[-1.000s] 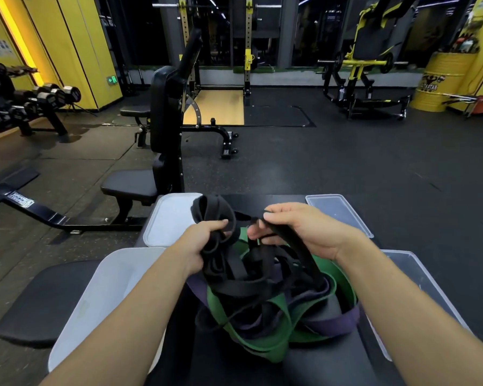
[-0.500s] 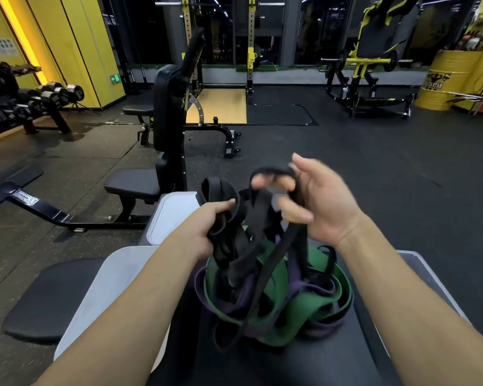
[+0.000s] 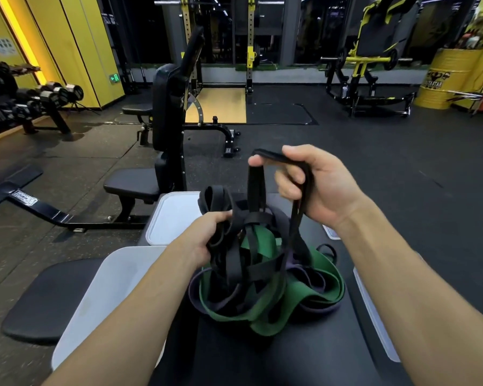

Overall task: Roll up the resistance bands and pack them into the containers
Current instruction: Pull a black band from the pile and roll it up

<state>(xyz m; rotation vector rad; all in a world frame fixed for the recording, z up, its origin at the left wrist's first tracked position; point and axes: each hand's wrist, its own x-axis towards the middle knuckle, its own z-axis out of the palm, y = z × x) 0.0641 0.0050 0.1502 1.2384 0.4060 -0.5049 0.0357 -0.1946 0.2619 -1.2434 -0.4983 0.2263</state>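
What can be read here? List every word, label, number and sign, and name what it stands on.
Nothing reads clearly.
Yellow drum: black logo lettering, blurred.
Bench frame label: white lettering, too small.
Wall poster: too small.
Green exit sign: arrow and figure, no words.
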